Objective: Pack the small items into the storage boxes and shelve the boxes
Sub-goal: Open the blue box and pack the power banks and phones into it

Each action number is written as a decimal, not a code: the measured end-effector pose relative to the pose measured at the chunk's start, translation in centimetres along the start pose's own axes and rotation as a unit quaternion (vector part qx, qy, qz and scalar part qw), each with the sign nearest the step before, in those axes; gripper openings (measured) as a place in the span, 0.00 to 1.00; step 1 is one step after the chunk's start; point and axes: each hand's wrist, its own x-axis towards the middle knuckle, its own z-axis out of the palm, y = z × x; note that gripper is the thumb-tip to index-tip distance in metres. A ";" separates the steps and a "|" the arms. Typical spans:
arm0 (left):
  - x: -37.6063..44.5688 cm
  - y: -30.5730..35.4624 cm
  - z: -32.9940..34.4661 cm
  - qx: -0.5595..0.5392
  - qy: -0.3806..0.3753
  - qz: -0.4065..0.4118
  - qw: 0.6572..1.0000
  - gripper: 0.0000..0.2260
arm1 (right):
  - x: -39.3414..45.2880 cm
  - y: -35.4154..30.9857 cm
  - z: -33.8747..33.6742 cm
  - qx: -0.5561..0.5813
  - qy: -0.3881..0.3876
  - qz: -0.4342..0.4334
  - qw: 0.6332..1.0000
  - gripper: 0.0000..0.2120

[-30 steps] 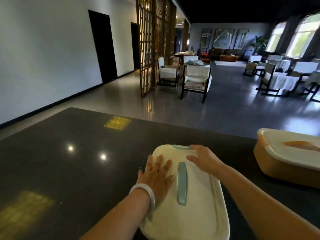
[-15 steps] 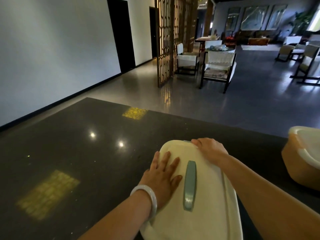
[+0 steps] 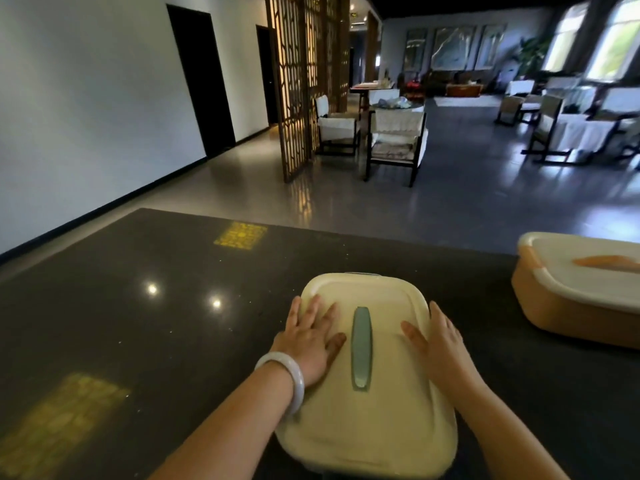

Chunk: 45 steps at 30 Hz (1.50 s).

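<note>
A cream storage box [image 3: 367,420] with a pale blue-green handle [image 3: 361,346] on its lid lies on the dark stone table [image 3: 138,323] right in front of me. My left hand [image 3: 310,337] rests flat on the lid's left side, fingers spread, a white bangle on the wrist. My right hand [image 3: 440,344] lies flat along the lid's right edge. A second box [image 3: 568,306], orange with a cream lid and an orange handle, sits at the table's right side, apart from my hands. The small items are hidden.
Beyond the table's far edge [image 3: 346,230] the floor opens into a large room. A wooden lattice screen [image 3: 298,84] and white-cushioned chairs [image 3: 394,140] stand in the middle distance. More chairs [image 3: 568,129] are by the windows at the right.
My right hand has slid from the lid's far corner back to its right edge. My left hand stays on the lid. The camera has turned back right, showing more of the orange box.
</note>
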 end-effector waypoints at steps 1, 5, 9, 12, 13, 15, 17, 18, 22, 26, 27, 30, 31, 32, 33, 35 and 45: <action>0.0 0.0 -0.2 -0.024 0.000 0.002 1.000 0.29 | -1.3 0.3 -0.2 0.019 -0.004 0.018 1.000 0.39; -1.4 -0.4 -1.1 -0.177 0.054 -0.014 0.983 0.36 | -4.3 1.1 -0.5 0.081 -0.022 0.078 0.993 0.40; -4.4 -1.3 -0.1 -0.357 0.060 -0.066 0.930 0.31 | -5.3 1.1 0.2 0.110 -0.019 0.099 0.989 0.37; -5.8 -1.0 0.7 -0.439 0.068 -0.069 0.893 0.28 | -6.1 0.8 0.9 0.116 -0.016 0.099 0.988 0.36; -6.1 -0.9 0.6 -0.453 0.072 -0.071 0.886 0.27 | -6.3 0.8 1.1 0.118 -0.011 0.097 0.988 0.35; -6.3 -0.8 0.3 -0.467 0.073 -0.076 0.878 0.27 | -6.5 0.6 1.1 0.129 -0.001 0.092 0.987 0.33; -6.5 -0.5 0.0 -0.474 0.080 -0.074 0.874 0.27 | -6.7 0.4 0.8 0.141 0.013 0.084 0.986 0.32; -6.5 -0.3 -0.2 -0.476 0.089 -0.071 0.872 0.27 | -6.8 0.3 0.5 0.146 0.022 0.078 0.986 0.33; -6.7 2.0 -1.5 -0.499 0.129 -0.041 0.856 0.26 | -7.0 0.6 -1.9 0.162 0.065 0.048 0.983 0.34; -6.0 6.9 -1.9 -0.495 0.127 0.024 0.859 0.27 | -7.6 2.4 -6.6 0.166 0.114 0.042 0.979 0.32; -5.7 8.4 -1.7 -0.490 0.124 0.037 0.862 0.28 | -7.9 3.1 -7.8 0.169 0.127 0.045 0.976 0.31; -5.0 13.0 -0.2 -0.477 0.107 0.069 0.869 0.29 | -9.1 5.7 -11.7 0.161 0.165 0.060 0.971 0.29; -4.8 14.6 0.6 -0.476 0.097 0.080 0.870 0.29 | -9.6 6.8 -13.0 0.153 0.175 0.065 0.971 0.29; -4.6 16.2 1.4 -0.474 0.088 0.092 0.871 0.30 | -10.1 7.9 -14.2 0.145 0.182 0.071 0.970 0.29; -4.4 17.7 2.3 -0.470 0.081 0.102 0.873 0.31 | -10.5 9.1 -15.3 0.139 0.188 0.079 0.969 0.28; -4.1 20.3 4.3 -0.456 0.069 0.113 0.880 0.32 | -11.2 11.7 -17.1 0.127 0.190 0.096 0.969 0.28; -2.1 23.0 13.2 -0.379 -0.056 -0.016 0.924 0.34 | -9.9 22.2 -16.1 0.050 0.124 0.203 0.970 0.33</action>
